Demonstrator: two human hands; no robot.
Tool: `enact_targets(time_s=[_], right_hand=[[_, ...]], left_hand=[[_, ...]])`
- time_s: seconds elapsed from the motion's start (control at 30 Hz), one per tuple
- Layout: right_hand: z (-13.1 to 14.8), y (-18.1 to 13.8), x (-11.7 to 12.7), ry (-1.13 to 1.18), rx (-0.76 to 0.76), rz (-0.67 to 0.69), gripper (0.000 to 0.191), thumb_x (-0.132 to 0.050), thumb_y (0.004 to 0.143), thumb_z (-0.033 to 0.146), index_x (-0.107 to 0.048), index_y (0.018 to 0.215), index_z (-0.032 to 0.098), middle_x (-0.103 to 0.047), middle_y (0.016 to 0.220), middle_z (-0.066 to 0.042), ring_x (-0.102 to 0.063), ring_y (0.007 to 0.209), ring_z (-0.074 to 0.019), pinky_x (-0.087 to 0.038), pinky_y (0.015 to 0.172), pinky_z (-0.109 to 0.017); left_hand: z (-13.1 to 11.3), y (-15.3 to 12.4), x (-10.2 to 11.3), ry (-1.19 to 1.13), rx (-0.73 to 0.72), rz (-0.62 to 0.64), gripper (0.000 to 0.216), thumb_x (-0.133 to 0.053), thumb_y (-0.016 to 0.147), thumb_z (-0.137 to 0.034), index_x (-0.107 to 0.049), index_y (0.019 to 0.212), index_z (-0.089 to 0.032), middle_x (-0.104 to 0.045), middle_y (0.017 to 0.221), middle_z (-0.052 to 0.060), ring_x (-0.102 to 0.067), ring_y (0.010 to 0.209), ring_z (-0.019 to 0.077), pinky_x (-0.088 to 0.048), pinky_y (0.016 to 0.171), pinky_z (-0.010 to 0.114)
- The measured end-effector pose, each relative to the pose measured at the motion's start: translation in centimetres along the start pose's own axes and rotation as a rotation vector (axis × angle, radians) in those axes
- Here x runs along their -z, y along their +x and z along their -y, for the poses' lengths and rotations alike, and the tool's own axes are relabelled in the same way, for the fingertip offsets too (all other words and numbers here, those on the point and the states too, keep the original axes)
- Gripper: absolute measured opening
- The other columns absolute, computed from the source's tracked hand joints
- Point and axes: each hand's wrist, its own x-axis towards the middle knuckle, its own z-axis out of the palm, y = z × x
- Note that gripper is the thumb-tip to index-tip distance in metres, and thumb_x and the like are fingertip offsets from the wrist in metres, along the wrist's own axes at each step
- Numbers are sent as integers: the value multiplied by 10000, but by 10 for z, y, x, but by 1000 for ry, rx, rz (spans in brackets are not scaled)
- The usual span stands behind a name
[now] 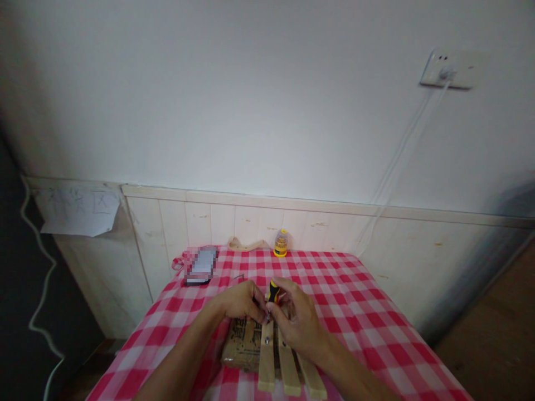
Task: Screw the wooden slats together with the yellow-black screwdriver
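My right hand (303,320) is closed around a black and yellow screwdriver (273,292), held upright with its tip down. Beneath it lie three pale wooden slats (266,370), side by side and pointing away from me. My left hand (242,301) pinches its fingertips together beside the screwdriver's tip, over the left slat. A small shiny bit of metal shows there; whatever the left fingers hold is too small to make out. Closer to me, a metal screw (267,340) stands out of the same slat. Under the slats rests a brown plastic-wrapped package (242,351) with dark print.
A red and white checked cloth (355,312) covers the table. Along the back stand a yellow-lidded clear container (281,244) and a curved wooden piece (246,245). A phone (203,266) lies at the back left, with a thin bent metal rod (239,277) nearer my hands.
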Motion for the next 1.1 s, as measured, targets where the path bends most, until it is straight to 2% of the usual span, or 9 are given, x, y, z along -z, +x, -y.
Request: enact_targets(time_s=[0.13, 0.37, 0.47, 0.7, 1.1], right_hand=[[2, 0, 3, -20, 20, 26, 518, -601, 861, 102, -526, 1348, 260, -735, 1118, -92, -741, 857, -216, -630, 766, -357], [3, -2, 1, -1, 4, 40, 487, -566, 892, 103, -513, 1350, 259, -740, 1128, -99, -745, 977, -239, -627, 847, -385], [1, -3, 0, -20, 3, 29, 477, -575, 898, 119, -517, 1352, 253, -740, 1128, -106, -744, 973, -246, -626, 844, -395], [-2, -5, -2, -21, -22, 29, 480, -583, 896, 115, -529, 1353, 252, -740, 1129, -102, -741, 959, -239, -630, 807, -376], [1, -3, -1, -30, -33, 33, 511, -605, 870, 100, -544, 1352, 258, -745, 1124, -91, -738, 887, -221, -624, 795, -374]], left_hand=[[0, 0, 0, -22, 4, 5, 311, -798, 533, -381, -807, 736, -147, -613, 570, -25, -437, 571, 112, -344, 569, 242], [-4, -2, 0, -30, -9, 6, 255, -771, 550, -333, -797, 713, -139, -551, 518, -50, -386, 520, 90, -299, 534, 245], [-4, -2, -1, -48, 4, 12, 277, -775, 543, -348, -796, 716, -133, -510, 490, -59, -355, 497, 85, -273, 516, 250], [-6, -3, 0, -47, 33, 18, 320, -796, 537, -396, -795, 722, -135, -542, 523, -47, -376, 526, 94, -290, 538, 252], [-2, -1, 0, -26, 20, 4, 277, -782, 541, -350, -792, 714, -133, -504, 489, -59, -359, 502, 87, -267, 519, 252]])
